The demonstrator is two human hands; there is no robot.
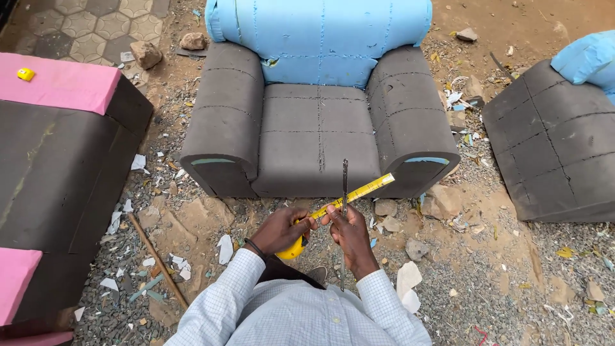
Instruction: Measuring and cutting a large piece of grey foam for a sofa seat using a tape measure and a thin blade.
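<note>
Left hand [280, 229] fingers clamped on yellow tape measure [291, 248], tape [355, 194] pulled out. Right hand [351, 232] fingers gripping thin blade [344, 186], probably knife. Foam armchair [318, 122] just ahead on dirt.

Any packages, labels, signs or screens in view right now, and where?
None: no package, sign or screen shows.
Nearest thing: the printed yellow tape blade, a narrow strip running from the hands up-right toward the grey foam armchair.
</note>
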